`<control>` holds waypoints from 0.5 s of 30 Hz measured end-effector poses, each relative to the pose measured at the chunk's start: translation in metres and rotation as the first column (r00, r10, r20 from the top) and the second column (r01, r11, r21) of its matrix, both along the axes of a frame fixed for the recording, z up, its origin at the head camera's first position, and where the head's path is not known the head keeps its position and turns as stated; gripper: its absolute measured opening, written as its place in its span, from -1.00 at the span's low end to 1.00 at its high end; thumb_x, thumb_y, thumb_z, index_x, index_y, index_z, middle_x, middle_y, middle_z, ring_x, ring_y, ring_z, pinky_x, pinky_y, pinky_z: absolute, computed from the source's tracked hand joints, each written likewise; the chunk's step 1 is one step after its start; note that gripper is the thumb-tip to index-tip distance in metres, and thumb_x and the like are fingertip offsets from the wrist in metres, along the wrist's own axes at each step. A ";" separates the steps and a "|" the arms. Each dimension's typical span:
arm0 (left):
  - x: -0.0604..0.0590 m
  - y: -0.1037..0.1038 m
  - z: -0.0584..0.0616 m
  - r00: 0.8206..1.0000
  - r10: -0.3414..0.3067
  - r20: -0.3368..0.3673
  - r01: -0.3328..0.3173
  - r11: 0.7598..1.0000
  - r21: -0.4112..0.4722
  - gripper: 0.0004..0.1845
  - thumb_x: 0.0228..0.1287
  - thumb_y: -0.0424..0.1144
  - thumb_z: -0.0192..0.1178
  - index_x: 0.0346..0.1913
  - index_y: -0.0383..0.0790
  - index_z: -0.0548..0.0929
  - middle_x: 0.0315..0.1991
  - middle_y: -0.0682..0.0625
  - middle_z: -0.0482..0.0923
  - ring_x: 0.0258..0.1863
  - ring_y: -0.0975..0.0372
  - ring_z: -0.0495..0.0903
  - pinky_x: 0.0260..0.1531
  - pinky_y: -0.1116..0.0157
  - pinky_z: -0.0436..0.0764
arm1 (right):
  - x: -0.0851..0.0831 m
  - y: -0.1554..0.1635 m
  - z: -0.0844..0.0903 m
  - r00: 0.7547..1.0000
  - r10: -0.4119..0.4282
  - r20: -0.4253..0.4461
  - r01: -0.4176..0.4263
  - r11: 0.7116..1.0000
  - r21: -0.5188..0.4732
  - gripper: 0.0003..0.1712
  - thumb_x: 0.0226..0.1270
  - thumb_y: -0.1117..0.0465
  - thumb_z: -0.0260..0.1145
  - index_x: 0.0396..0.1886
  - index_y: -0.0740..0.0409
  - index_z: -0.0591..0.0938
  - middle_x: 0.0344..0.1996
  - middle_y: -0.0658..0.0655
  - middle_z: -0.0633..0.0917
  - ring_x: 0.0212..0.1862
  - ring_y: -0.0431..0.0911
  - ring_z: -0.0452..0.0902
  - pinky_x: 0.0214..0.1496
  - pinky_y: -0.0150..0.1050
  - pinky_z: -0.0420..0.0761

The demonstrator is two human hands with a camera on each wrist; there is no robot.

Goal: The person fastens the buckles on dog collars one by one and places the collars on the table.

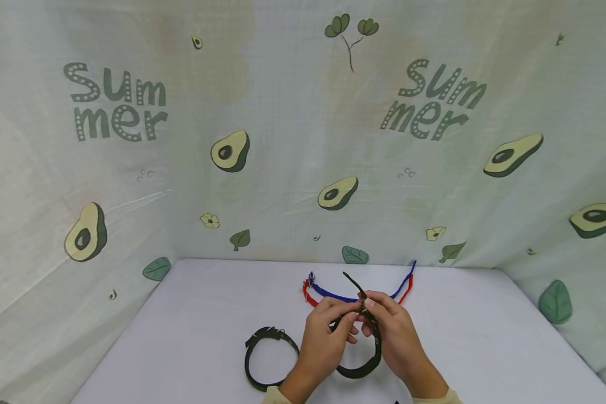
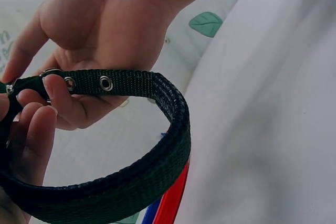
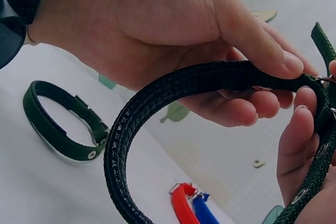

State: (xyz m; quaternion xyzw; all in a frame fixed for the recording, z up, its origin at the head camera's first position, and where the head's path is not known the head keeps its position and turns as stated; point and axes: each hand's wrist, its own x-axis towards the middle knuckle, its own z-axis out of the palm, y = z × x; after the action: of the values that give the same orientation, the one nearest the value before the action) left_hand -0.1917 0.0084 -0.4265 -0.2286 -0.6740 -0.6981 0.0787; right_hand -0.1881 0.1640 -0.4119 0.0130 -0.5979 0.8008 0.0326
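Both hands hold one dark green webbing collar (image 1: 368, 359) just above the white table (image 1: 192, 314). My left hand (image 1: 344, 321) pinches the strap near the metal buckle. From the other side my right hand (image 1: 372, 307) grips the end with the eyelets. The strap's free tip sticks up past the fingers. In the left wrist view the collar's loop (image 2: 157, 166) hangs below my left fingers (image 2: 39, 121), and the metal eyelets (image 2: 106, 83) show. The right wrist view shows the loop (image 3: 157, 98) curving down under my left hand (image 3: 210, 30).
A second dark green collar (image 1: 262, 359), buckled into a ring, lies at the front left, also in the right wrist view (image 3: 58, 124). A red collar (image 1: 408, 290) and a blue collar (image 1: 333, 294) lie behind the hands. Printed avocado cloth (image 1: 303, 140) walls in the table.
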 end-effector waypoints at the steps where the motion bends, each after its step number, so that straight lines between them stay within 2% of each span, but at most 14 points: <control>1: 0.000 0.000 0.000 1.000 -0.001 -0.003 0.001 1.000 -0.005 -0.79 0.40 -0.35 0.25 0.02 -0.19 0.76 -0.18 -0.04 0.51 -0.40 0.19 0.70 -0.45 0.23 0.72 | 0.000 0.000 0.000 1.000 0.001 -0.003 -0.001 1.000 0.004 -0.83 0.49 0.26 0.20 -0.07 0.23 0.65 -0.32 0.18 0.68 -0.44 -0.07 0.51 -0.41 -0.30 0.53; 7: -0.002 -0.003 0.005 1.000 -0.003 -0.001 0.003 0.999 -0.038 -0.79 0.41 -0.34 0.24 0.02 -0.13 0.77 -0.17 -0.01 0.52 -0.41 0.26 0.69 -0.45 0.24 0.72 | 0.001 0.001 0.002 0.999 0.018 -0.027 -0.017 1.000 0.020 -0.84 0.50 0.25 0.19 -0.09 0.09 0.69 -0.27 0.16 0.69 -0.43 -0.08 0.49 -0.38 -0.31 0.53; 15: 0.000 -0.008 0.007 1.000 0.015 0.000 -0.015 0.995 -0.102 -0.79 0.42 -0.29 0.24 0.03 -0.08 0.77 -0.20 0.04 0.51 -0.48 0.30 0.65 -0.54 0.27 0.70 | 0.002 0.002 0.001 0.994 0.064 -0.091 -0.062 0.998 0.020 -0.82 0.50 0.30 0.19 -0.05 0.18 0.69 -0.25 0.12 0.71 -0.41 -0.10 0.55 -0.38 -0.32 0.56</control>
State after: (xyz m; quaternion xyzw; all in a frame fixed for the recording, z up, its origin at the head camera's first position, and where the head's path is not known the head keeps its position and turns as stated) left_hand -0.1916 0.0006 -0.4199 -0.2268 -0.7105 -0.6623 0.0718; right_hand -0.1856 0.1661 -0.4107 0.0686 -0.6020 0.7948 0.0345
